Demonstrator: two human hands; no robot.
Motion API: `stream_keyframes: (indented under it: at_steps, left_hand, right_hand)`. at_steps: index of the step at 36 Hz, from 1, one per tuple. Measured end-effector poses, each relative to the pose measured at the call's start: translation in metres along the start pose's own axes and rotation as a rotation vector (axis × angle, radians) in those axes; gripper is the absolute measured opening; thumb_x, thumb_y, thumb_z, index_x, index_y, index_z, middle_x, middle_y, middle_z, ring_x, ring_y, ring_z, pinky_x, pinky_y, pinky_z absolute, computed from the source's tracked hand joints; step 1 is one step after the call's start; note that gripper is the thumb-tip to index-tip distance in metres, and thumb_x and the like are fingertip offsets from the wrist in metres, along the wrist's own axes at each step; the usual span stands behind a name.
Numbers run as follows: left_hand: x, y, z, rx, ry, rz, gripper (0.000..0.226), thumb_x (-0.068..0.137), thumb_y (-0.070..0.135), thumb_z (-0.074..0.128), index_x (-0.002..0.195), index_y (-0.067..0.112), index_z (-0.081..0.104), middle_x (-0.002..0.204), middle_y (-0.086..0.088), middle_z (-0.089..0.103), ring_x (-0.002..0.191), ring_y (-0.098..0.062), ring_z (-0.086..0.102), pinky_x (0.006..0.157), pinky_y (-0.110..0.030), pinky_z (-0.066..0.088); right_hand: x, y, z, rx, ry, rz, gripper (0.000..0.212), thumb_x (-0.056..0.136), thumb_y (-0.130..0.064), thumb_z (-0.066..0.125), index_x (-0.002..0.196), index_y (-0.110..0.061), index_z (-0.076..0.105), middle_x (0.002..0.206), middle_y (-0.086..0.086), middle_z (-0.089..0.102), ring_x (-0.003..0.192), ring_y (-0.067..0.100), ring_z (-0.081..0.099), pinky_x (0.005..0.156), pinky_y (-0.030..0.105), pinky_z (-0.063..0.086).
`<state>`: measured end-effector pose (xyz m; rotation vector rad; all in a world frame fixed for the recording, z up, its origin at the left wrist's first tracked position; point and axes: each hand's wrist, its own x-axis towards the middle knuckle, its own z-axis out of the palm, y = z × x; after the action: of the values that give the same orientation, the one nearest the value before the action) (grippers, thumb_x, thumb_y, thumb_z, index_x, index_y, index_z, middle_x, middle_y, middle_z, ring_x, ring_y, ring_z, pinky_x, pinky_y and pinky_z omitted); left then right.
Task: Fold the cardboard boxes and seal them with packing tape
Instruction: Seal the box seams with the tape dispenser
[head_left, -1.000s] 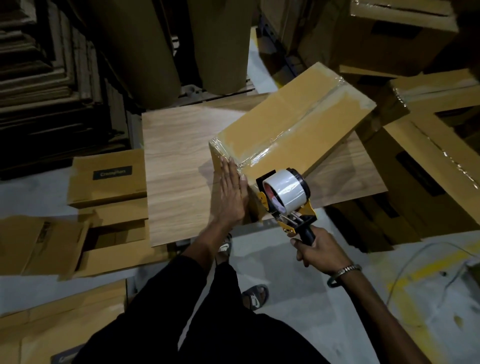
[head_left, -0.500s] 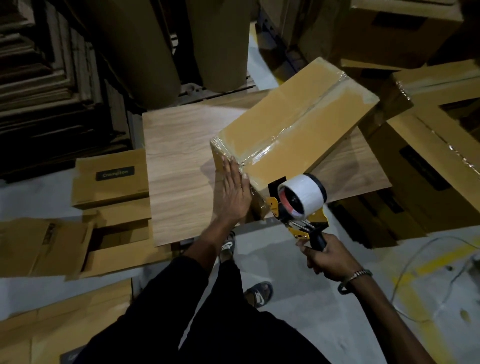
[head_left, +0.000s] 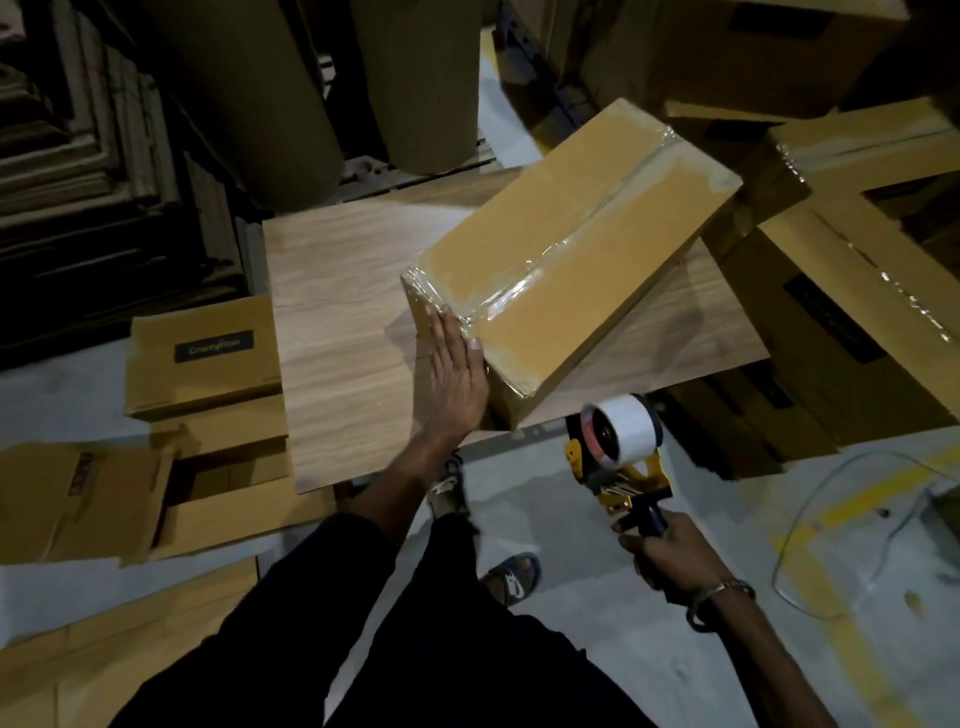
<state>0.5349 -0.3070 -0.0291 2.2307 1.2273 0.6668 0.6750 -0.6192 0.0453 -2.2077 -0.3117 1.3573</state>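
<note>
- Cardboard box lies closed on the wooden desk, its long axis on a diagonal from near-left to far-right; the far-right end runs past the desk's back corner.
- Clear packing tape follows that long axis down the top seam and wraps over the near end, wrinkled at the corner.
- Your left hand lies flat, fingers straight and together, pressed against the box's near end face where the tape comes down; it grips nothing.
- Your right hand is curled round the dark handle of the yellow tape dispenser, a white roll on it.
- Dispenser is off the box, held over the floor just past the desk's front edge, near the box's near-right corner; roll faces up and toward you.
- Bracelet on your right wrist.
- Flattened boxes lie on the floor left of the desk, one with a dark label.
- Taped boxes are stacked to the right, beside the desk.
- Sandalled feet on the grey floor under you.
</note>
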Motion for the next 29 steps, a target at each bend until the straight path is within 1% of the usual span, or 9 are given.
stream_keyframes:
  at_steps: [5,8,10,13,17,20,24,25,29]
  left_hand:
    - [-0.015,0.045,-0.004,-0.191,0.057,-0.24,0.069,0.11,0.043,0.014,0.166,0.003,0.001,0.174,-0.017,0.001,0.162,-0.025,0.001,0.127,-0.022,-0.005]
    - [-0.025,0.076,0.012,-0.44,0.094,-0.367,0.081,0.105,0.062,0.013,0.167,0.012,-0.003,0.175,-0.007,-0.005,0.158,-0.009,-0.003,0.128,-0.025,0.004]
    - [-0.027,0.093,0.024,-0.554,0.134,-0.457,0.086,0.102,0.072,0.014,0.167,0.02,-0.008,0.175,-0.003,-0.008,0.16,-0.012,0.001,0.13,-0.031,0.008]
    - [-0.03,0.103,0.036,-0.591,0.233,-0.49,0.078,0.108,0.064,0.022,0.168,0.022,-0.006,0.176,-0.002,-0.004,0.162,-0.017,0.008,0.131,-0.043,0.016]
    - [-0.037,0.096,0.046,-0.617,0.282,-0.462,0.077,0.111,0.054,0.029,0.167,0.007,0.005,0.175,-0.012,0.006,0.161,-0.019,0.012,0.131,-0.044,0.017]
    - [-0.038,0.094,0.047,-0.613,0.285,-0.462,0.078,0.11,0.057,0.025,0.167,0.008,0.005,0.175,-0.011,0.005,0.162,-0.019,0.01,0.131,-0.038,0.014]
    - [-0.045,0.095,0.037,-0.502,0.117,-0.488,0.065,0.108,0.065,0.008,0.163,0.033,-0.007,0.171,0.013,-0.008,0.152,0.01,-0.007,0.128,-0.019,0.002]
    - [-0.045,0.092,0.034,-0.495,0.098,-0.478,0.067,0.107,0.068,0.006,0.163,0.035,-0.008,0.173,0.011,-0.007,0.154,0.006,-0.004,0.127,-0.017,0.002]
    - [-0.029,0.067,0.028,-0.572,0.057,-0.483,0.072,0.102,0.076,0.021,0.158,0.053,-0.019,0.176,-0.004,-0.004,0.158,-0.031,0.024,0.127,-0.054,0.024]
  right_hand:
    - [-0.005,-0.004,-0.005,0.056,0.075,-0.087,0.009,0.095,-0.007,0.071,0.104,-0.011,0.072,0.053,0.008,0.058,0.046,0.023,0.051,0.051,0.033,0.042]
    - [-0.007,-0.015,-0.009,0.098,0.118,-0.139,0.01,0.096,-0.007,0.07,0.102,-0.013,0.073,0.053,0.008,0.058,0.045,0.022,0.05,0.05,0.033,0.042]
    - [-0.009,-0.024,-0.013,0.147,0.129,-0.159,0.01,0.097,-0.006,0.069,0.102,-0.013,0.073,0.053,0.008,0.056,0.046,0.02,0.05,0.049,0.032,0.041]
    - [-0.009,-0.04,-0.017,0.216,0.133,-0.17,0.011,0.098,-0.002,0.067,0.104,-0.009,0.073,0.053,0.009,0.054,0.045,0.02,0.048,0.048,0.031,0.039]
    - [-0.008,-0.059,-0.024,0.224,0.143,-0.192,0.009,0.098,-0.006,0.069,0.104,-0.011,0.073,0.055,0.011,0.058,0.044,0.021,0.049,0.047,0.03,0.039]
    - [-0.009,-0.074,-0.03,0.214,0.15,-0.212,0.004,0.097,-0.009,0.07,0.101,-0.011,0.07,0.054,0.009,0.059,0.043,0.02,0.05,0.044,0.028,0.039]
    - [-0.007,-0.094,-0.037,0.198,0.144,-0.233,0.003,0.099,-0.011,0.069,0.102,-0.012,0.07,0.056,0.008,0.061,0.044,0.018,0.052,0.041,0.025,0.039]
    - [-0.004,-0.098,-0.04,0.194,0.137,-0.236,0.005,0.099,-0.011,0.069,0.104,-0.012,0.07,0.057,0.008,0.061,0.044,0.018,0.052,0.041,0.025,0.039]
    - [0.007,-0.115,-0.051,0.217,0.115,-0.286,0.012,0.098,-0.008,0.069,0.11,-0.004,0.069,0.059,0.011,0.063,0.047,0.024,0.055,0.049,0.032,0.042]
